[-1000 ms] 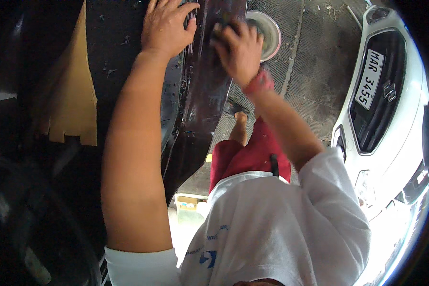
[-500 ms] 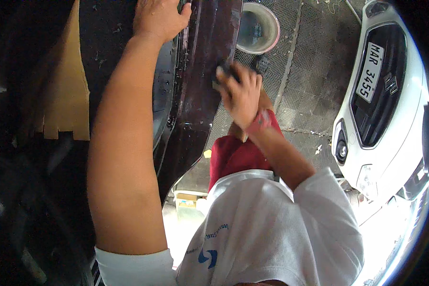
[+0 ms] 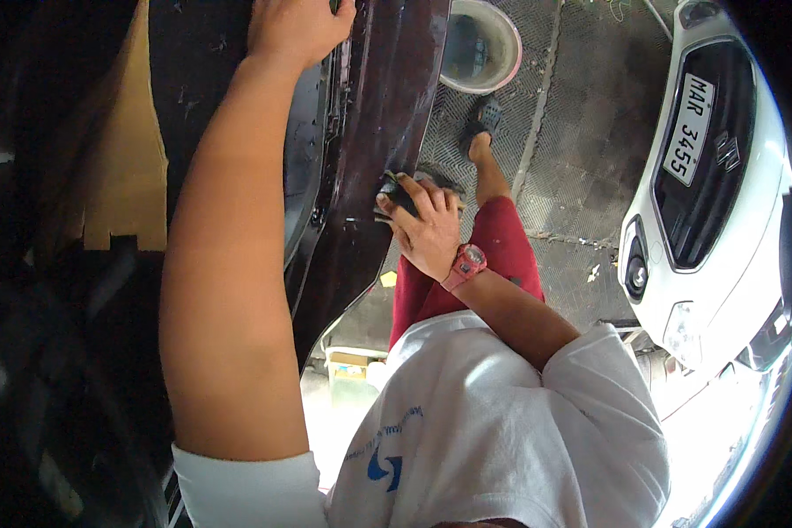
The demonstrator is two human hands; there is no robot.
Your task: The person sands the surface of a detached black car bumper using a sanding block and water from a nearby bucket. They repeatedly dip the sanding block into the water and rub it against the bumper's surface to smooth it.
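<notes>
My right hand (image 3: pixel 427 224) is closed around a dark sanding pad (image 3: pixel 394 194), its fingers bent over the top. The pad lies against the edge of a dark maroon car body panel (image 3: pixel 383 132), which looks wet and shiny. At the top edge of the view, my left hand (image 3: pixel 295 26) rests beside the panel's inner edge. Its thumb stands apart, while the other fingers are cut off by the frame. Nothing shows in that hand. A dark opening with a rubber-like seam (image 3: pixel 319 216) runs along the panel's inner side.
A round bucket (image 3: pixel 512 53) with liquid stands on the textured floor (image 3: pixel 581 132) beyond the panel. A white car's front (image 3: pixel 717 264) is at the right. Cardboard (image 3: pixel 128 167) hangs at the left. A pale container (image 3: pixel 352 387) sits below the panel.
My right hand with the sanding pad has moved toward me along the panel's edge, and its wrist has turned. My left hand has shifted slightly up the view.
</notes>
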